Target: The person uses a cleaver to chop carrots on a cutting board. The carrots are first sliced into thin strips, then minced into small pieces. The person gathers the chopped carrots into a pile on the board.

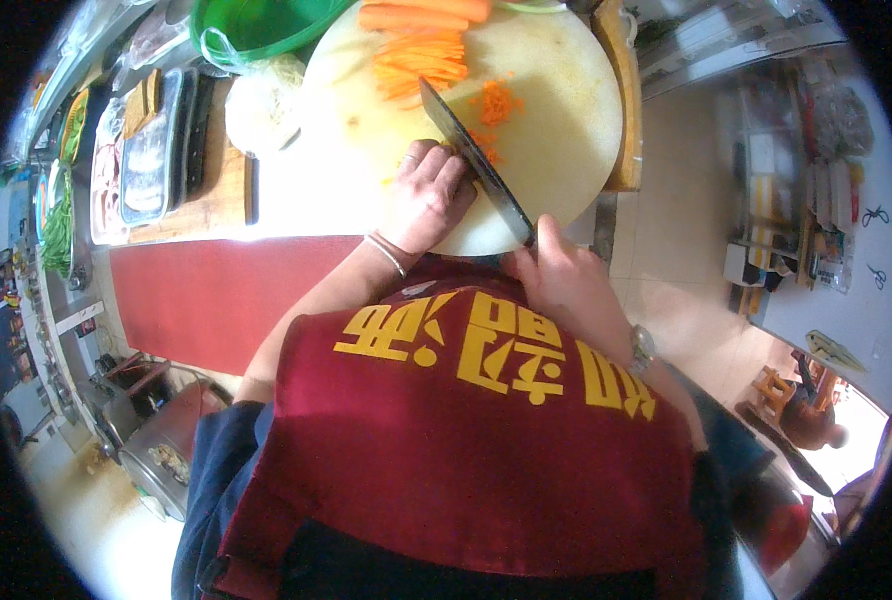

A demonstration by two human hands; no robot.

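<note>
On a round, pale chopping board point(566, 150), my left hand point(435, 191) has its fingers curled down beside the blade. It covers what seem to be carrot strips, mostly hidden beneath the fingers. My right hand point(558, 262) grips the handle of a kitchen knife point(476, 154) with a broad dark blade. The blade lies diagonally across the board, its tip near a heap of carrot sticks point(420, 64). Finely diced carrot point(497, 103) lies to the right of the blade. Peeled carrot pieces point(423, 13) rest at the board's far edge.
A green plastic basin point(266, 30) stands beyond the board at left, near a clear plastic bag point(266, 105). Stacked trays point(153, 150) sit on a wooden board point(225, 180) farther left. At right are a tiled floor point(656, 225), a counter with scissors point(876, 216), and a distant person point(810, 420).
</note>
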